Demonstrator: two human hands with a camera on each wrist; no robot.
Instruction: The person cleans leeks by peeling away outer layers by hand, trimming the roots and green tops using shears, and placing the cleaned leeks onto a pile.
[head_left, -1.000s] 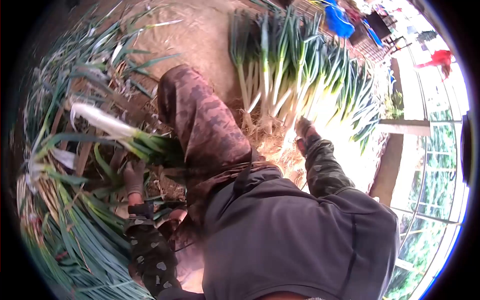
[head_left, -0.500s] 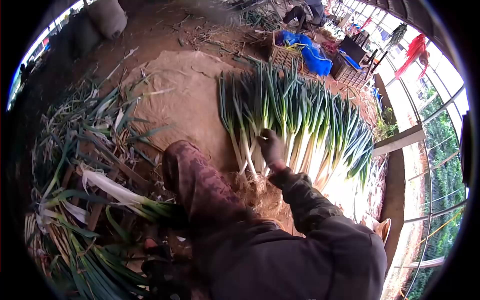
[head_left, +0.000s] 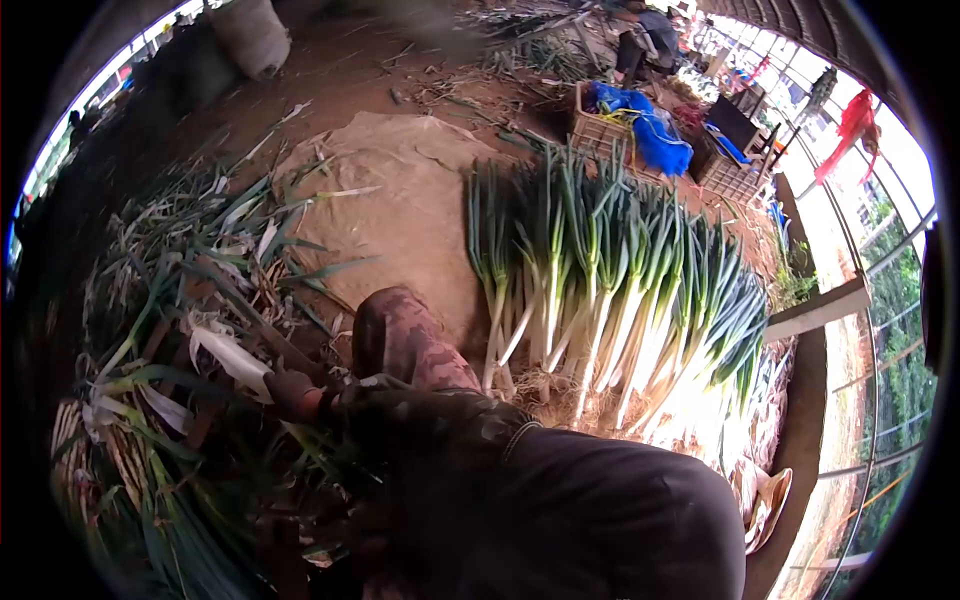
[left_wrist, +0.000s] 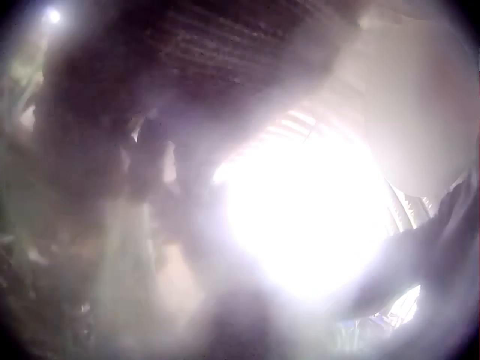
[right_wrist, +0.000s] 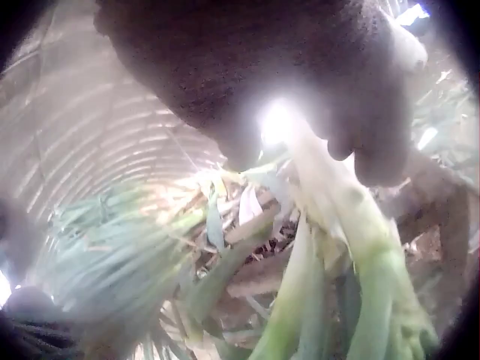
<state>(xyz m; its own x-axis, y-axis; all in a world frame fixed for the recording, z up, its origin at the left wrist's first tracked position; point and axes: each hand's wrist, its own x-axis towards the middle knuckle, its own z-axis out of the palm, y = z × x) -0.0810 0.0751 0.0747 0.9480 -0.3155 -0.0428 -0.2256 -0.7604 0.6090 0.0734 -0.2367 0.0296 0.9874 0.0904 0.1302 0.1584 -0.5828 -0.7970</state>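
My gloved right hand [head_left: 292,393] is at the big leek [head_left: 232,357] on the left, by my knee. In the right wrist view, the fingers curl round its white shank [right_wrist: 334,180], its green leaves running down below. My left hand [left_wrist: 90,127] is a dark, blurred shape in the left wrist view, above a pale green stalk [left_wrist: 127,240]; I cannot tell whether it grips this. In the head view the left hand is lost in shadow at lower left. A row of leeks [head_left: 600,290] lies to the right, white ends and roots towards me.
Leek trimmings [head_left: 190,240] lie heaped at left, with more long leaves [head_left: 140,470] below. A tan sheet [head_left: 400,200] covers the ground ahead. Beyond the row stand crates [head_left: 735,175], one with blue material [head_left: 650,130]. A low beam [head_left: 800,420] runs along the right.
My right hand has moved from the leek row on the right, across my lap, to the big leek on the left. The head view has shifted and tilted up, showing more of the background.
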